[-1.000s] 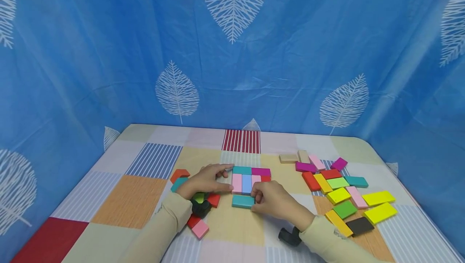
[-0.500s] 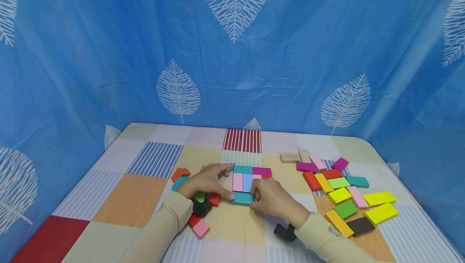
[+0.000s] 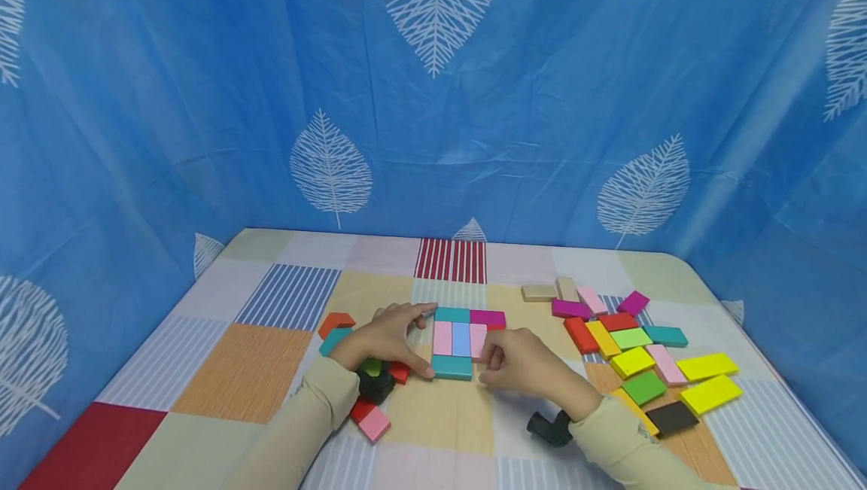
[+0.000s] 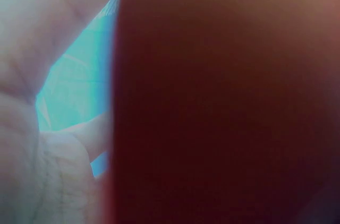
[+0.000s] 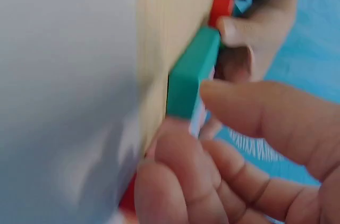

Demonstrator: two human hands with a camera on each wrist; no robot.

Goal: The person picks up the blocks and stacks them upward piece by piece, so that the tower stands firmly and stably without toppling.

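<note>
On the patchwork tablecloth [image 3: 433,415] lies a flat block arrangement: a teal block [image 3: 452,315] and a magenta block [image 3: 488,318] on top, a pink block [image 3: 442,338], a blue block [image 3: 461,339] and a second pink block [image 3: 478,339] in the middle, and a teal bottom block [image 3: 452,366] [image 5: 191,72] below. My left hand [image 3: 389,339] has its fingers spread, forefinger at the top teal block and thumb at the bottom one. My right hand [image 3: 521,366] has curled fingers [image 5: 186,181] against the arrangement's right side and hides what lies beneath. The left wrist view is a dark red blur.
A pile of loose coloured blocks [image 3: 637,358] lies at the right, with two wooden ones [image 3: 549,292] behind it. An orange block [image 3: 336,322], a red block [image 3: 400,372] and a pink block [image 3: 374,424] lie by my left wrist. A blue leaf-print curtain [image 3: 433,98] surrounds the table.
The bottom teal block slid up against the pink and blue row. My right hand moved right, off the teal block, to the arrangement's right side. The left hand stayed put.
</note>
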